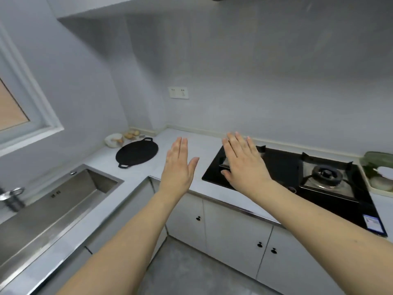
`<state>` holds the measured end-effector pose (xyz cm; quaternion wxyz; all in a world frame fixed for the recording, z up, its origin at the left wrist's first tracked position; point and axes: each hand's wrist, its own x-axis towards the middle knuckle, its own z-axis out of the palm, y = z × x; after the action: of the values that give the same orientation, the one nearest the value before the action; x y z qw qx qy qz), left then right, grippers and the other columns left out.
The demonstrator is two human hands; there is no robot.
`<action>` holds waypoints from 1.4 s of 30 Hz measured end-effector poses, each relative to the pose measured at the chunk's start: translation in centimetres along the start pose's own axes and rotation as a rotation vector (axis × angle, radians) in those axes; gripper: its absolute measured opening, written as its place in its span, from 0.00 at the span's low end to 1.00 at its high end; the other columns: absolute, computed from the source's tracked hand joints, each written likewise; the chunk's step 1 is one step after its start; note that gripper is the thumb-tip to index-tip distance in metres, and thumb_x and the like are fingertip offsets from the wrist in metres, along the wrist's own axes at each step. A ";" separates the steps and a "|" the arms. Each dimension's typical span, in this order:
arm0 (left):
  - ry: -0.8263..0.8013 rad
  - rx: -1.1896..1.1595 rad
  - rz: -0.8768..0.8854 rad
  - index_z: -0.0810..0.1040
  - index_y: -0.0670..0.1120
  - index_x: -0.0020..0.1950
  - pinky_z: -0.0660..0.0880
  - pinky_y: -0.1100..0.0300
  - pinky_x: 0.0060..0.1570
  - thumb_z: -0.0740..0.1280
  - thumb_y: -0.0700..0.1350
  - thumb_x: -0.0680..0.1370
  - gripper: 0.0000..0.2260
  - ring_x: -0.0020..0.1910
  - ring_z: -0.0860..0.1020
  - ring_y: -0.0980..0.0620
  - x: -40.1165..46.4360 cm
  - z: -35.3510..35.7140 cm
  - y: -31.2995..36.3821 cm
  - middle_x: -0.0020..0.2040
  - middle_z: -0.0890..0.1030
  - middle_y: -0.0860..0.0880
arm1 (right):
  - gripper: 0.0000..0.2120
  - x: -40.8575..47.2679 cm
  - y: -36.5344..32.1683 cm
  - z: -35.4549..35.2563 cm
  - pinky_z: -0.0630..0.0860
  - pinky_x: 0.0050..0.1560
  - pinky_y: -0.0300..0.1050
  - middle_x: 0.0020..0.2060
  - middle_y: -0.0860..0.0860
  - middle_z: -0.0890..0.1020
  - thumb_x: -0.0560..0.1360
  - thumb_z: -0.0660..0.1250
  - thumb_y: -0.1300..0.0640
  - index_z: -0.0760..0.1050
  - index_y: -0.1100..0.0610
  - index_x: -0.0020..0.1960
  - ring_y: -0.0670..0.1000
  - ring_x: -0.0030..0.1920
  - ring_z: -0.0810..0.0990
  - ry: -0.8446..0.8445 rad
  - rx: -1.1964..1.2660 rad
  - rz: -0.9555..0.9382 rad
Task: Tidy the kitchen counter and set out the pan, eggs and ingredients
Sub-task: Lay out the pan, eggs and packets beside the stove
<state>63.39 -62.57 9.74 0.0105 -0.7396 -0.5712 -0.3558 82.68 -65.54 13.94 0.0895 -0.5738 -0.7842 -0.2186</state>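
Both hands are held out flat in front of the person, palms down, fingers straight and close together, holding nothing. The left hand point(177, 167) hovers over the bare stretch of pale table point(185, 139) between the pan and the cooktop; the right hand point(244, 165) is seen over the left end of the black gas cooktop point(282, 165), covering most of the burner there. Whether either hand touches the surface below cannot be told.

The pan point(137, 153), a flat round black griddle with 2 small loop handles, lies on the table near the back corner, left of the left hand and well apart from it. Just behind the pan, against the wall, sits a white bowl point(112, 139) with some pale brownish pieces in it, and next to that a small heap of brownish ingredients point(132, 134); they are too blurred to name.

On the cooktop 1 burner point(326, 175) is in plain sight on the right side. Past it, at the right edge of the view, a tray point(369, 184) holds green and white vegetables point(377, 165).

To the left a steel sink point(63, 201) is sunk into the table, with a metal tap point(11, 198) at its near left. White cabinet doors point(231, 231) with small dark knobs run below the table, and a wall socket point(178, 92) sits above the corner.
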 end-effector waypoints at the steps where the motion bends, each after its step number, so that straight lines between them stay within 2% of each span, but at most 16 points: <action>1: 0.010 0.010 -0.009 0.52 0.41 0.78 0.42 0.59 0.74 0.56 0.52 0.82 0.28 0.78 0.50 0.48 0.2 -0.7 -1.7 0.79 0.53 0.44 | 0.42 1.2 -1.6 0.4 0.54 0.73 0.57 0.73 0.60 0.64 0.69 0.72 0.45 0.61 0.64 0.74 0.60 0.74 0.60 -0.005 0.023 -0.016; 2: 0.021 0.016 -0.024 0.52 0.41 0.78 0.42 0.59 0.73 0.56 0.52 0.82 0.28 0.78 0.50 0.48 0.4 -1.4 -3.4 0.79 0.53 0.44 | 0.42 2.4 -3.1 0.8 0.57 0.72 0.57 0.71 0.60 0.67 0.66 0.74 0.45 0.64 0.64 0.72 0.60 0.73 0.63 0.004 0.039 -0.031; 4: 0.032 0.030 -0.047 0.53 0.41 0.78 0.42 0.57 0.74 0.56 0.52 0.82 0.28 0.78 0.50 0.48 0.6 -2.6 -6.3 0.79 0.53 0.44 | 0.42 4.5 -5.7 1.6 0.57 0.72 0.57 0.71 0.60 0.68 0.66 0.74 0.45 0.65 0.64 0.72 0.60 0.72 0.65 0.018 0.059 -0.053; 7: 0.036 0.028 -0.082 0.53 0.41 0.78 0.44 0.55 0.75 0.56 0.52 0.82 0.28 0.78 0.50 0.49 0.9 -3.9 -10.3 0.79 0.54 0.45 | 0.41 7.4 -8.9 1.9 0.51 0.74 0.56 0.74 0.59 0.61 0.71 0.70 0.45 0.58 0.63 0.75 0.59 0.75 0.58 0.029 0.073 -0.097; 11: 0.043 0.023 -0.125 0.53 0.42 0.78 0.45 0.55 0.76 0.55 0.53 0.82 0.28 0.78 0.50 0.52 1.6 -4.3 -14.0 0.79 0.54 0.46 | 0.39 10.8 -11.3 2.9 0.38 0.74 0.53 0.77 0.57 0.46 0.78 0.58 0.44 0.43 0.60 0.78 0.57 0.77 0.43 0.001 0.113 -0.161; 19: 0.029 0.050 -0.224 0.52 0.44 0.79 0.46 0.56 0.76 0.55 0.53 0.83 0.27 0.78 0.49 0.53 4.8 -2.1 -20.9 0.79 0.52 0.48 | 0.37 18.5 -14.5 7.7 0.35 0.74 0.53 0.77 0.56 0.43 0.80 0.55 0.44 0.40 0.59 0.78 0.56 0.77 0.40 -0.038 0.180 -0.240; 26: 0.019 0.057 -0.335 0.53 0.45 0.79 0.52 0.49 0.76 0.55 0.53 0.83 0.27 0.77 0.51 0.52 13.4 0.1 -26.5 0.79 0.54 0.48 | 0.35 28.7 -14.1 12.7 0.36 0.74 0.53 0.77 0.55 0.45 0.80 0.54 0.44 0.42 0.59 0.78 0.56 0.77 0.41 -0.063 0.226 -0.265; 34: 0.054 0.061 -0.331 0.57 0.45 0.77 0.56 0.56 0.72 0.59 0.48 0.82 0.24 0.76 0.56 0.50 22.6 0.8 -31.1 0.77 0.60 0.48 | 0.34 38.8 -13.6 16.1 0.39 0.75 0.52 0.77 0.55 0.48 0.79 0.56 0.44 0.46 0.58 0.78 0.55 0.77 0.45 -0.102 0.266 -0.318; 42: 0.025 0.061 -0.413 0.59 0.47 0.76 0.61 0.55 0.68 0.59 0.49 0.82 0.23 0.73 0.61 0.49 27.3 1.7 -36.4 0.75 0.62 0.49 | 0.33 46.2 -15.8 18.7 0.41 0.76 0.53 0.77 0.54 0.50 0.79 0.57 0.45 0.48 0.57 0.77 0.55 0.77 0.46 -0.116 0.315 -0.372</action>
<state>35.83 -26.31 8.95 -0.0331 -0.6016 -0.7210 -0.3422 54.87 -21.32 11.64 0.0908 -0.4101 -0.9045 -0.0734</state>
